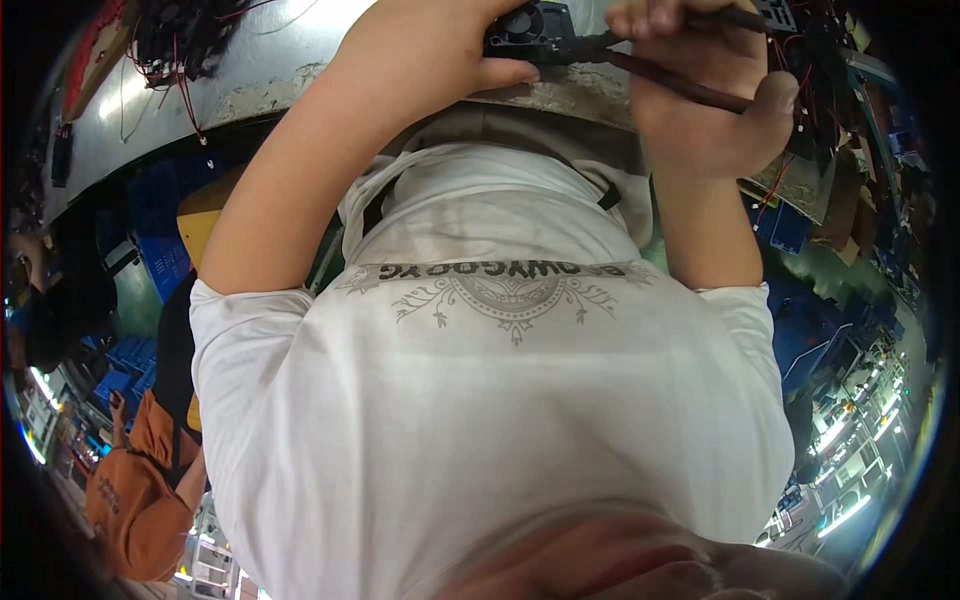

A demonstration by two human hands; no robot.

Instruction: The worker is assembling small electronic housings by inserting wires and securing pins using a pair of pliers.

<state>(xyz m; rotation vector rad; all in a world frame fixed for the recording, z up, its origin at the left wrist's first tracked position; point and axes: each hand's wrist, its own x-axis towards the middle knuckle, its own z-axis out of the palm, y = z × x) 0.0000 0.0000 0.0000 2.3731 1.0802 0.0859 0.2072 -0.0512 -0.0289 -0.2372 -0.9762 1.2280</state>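
Observation:
A small black cooling fan (522, 26) with a square frame is at the top edge, at the table's near edge. My left hand (435, 48) is closed on it from the left, its thumb along the near side; part of that hand is cut off by the picture's edge. In my right hand (705, 110) is a pair of pliers (680, 85) with dark handles. The handles are spread apart across the palm and fingers. The jaws point left and meet the fan's right side; whether they grip anything there I cannot make out.
Several black fans with red wires (180, 50) lie on the metal table (265, 95) at left. More red wires (790, 150) hang at right. Blue crates (150, 235) stand below the table on the left. A person in orange (145, 490) is at lower left.

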